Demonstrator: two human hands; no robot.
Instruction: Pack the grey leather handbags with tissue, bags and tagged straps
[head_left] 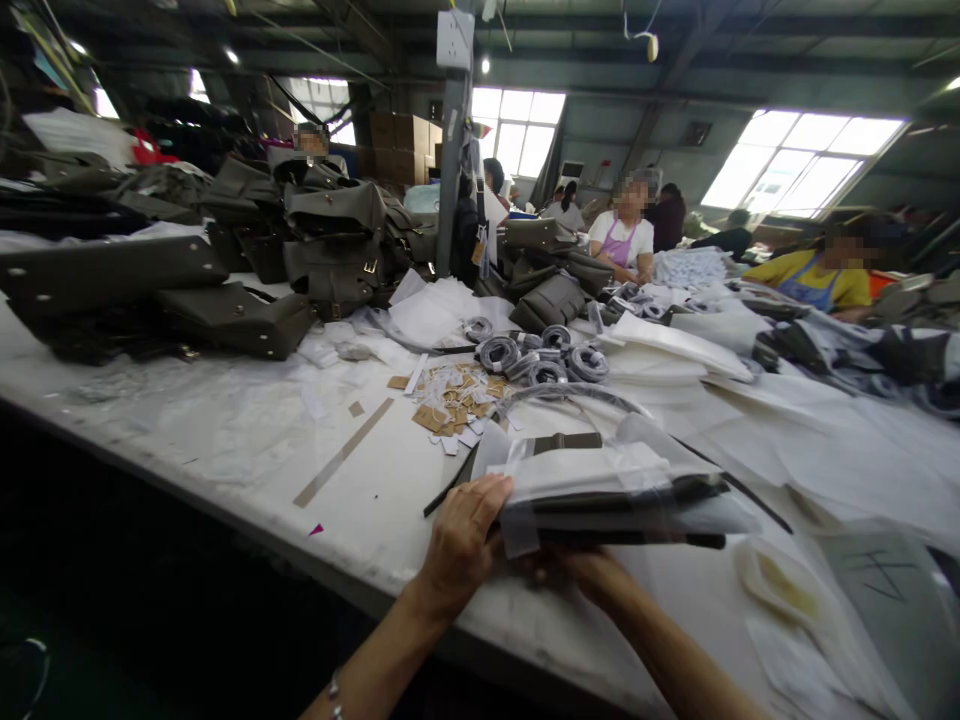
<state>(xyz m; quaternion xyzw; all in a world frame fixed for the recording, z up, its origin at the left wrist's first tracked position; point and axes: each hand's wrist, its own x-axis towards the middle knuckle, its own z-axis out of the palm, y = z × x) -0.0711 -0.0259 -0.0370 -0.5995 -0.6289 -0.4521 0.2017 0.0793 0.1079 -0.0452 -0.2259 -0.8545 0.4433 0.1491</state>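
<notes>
A dark olive bag point(622, 532) lies partly wrapped in white sheet and clear plastic at the table's near edge. My left hand point(466, 525) is closed on its left end, thumb and fingers pressing the wrapping. Beneath the bag's near side is my right hand point(589, 572), holding it from below; most of those fingers are hidden and blurred. A dark strap shows behind the bag. Just beyond lie brown and white tags point(457, 400) with strings, beside several coiled straps point(499, 353) in plastic.
Dark bags point(334, 235) are piled at the back left, near a grey post point(452, 170). White sheets point(675, 345) cover the right side of the white table point(255, 440). A plastic tape roll point(780, 580) lies at the near right. Several people work farther back.
</notes>
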